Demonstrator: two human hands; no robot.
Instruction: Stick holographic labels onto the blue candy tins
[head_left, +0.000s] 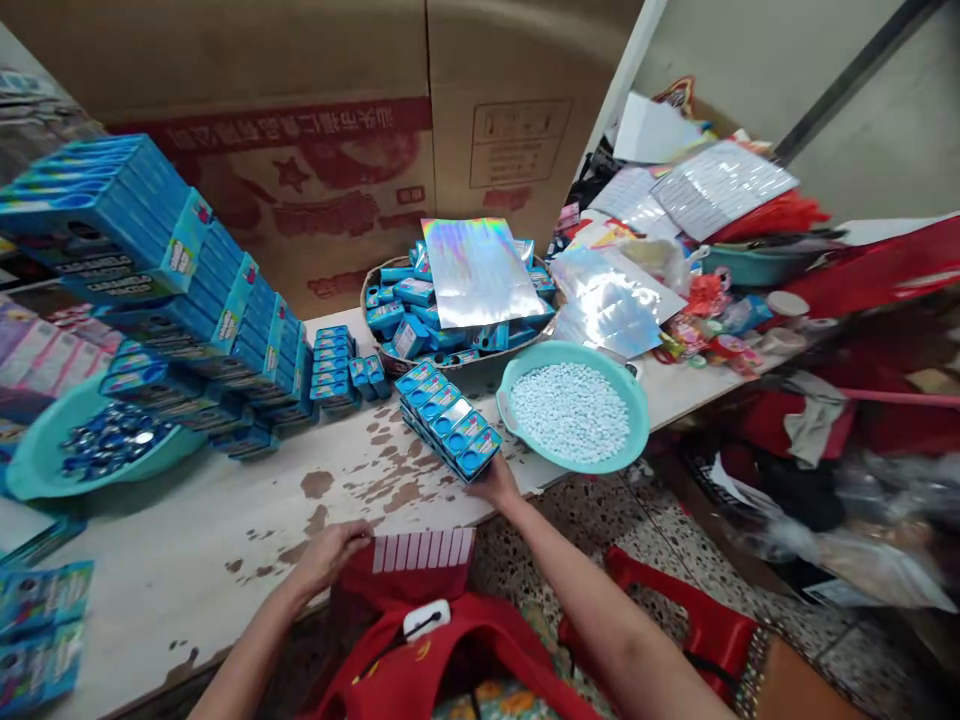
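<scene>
keep the row of blue boxes (450, 422) level

held at the near end in the right hand (495, 484), on or just above the table (187, 540); best squeezed lightly. cannot tell any hold in the left hand (334, 560), beside the white-striped strip (424, 550). mind the bowl of pellets (637, 405) just rightward, basket (450, 364) behind, box stack (225, 290) leftward.

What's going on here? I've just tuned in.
A person's right hand holds a block of blue boxes beside a bowl of pale pellets on the table. The left hand is at the near edge, by some pale strips. Behind, a silver sheet lies on loose boxes in a basket.
</scene>
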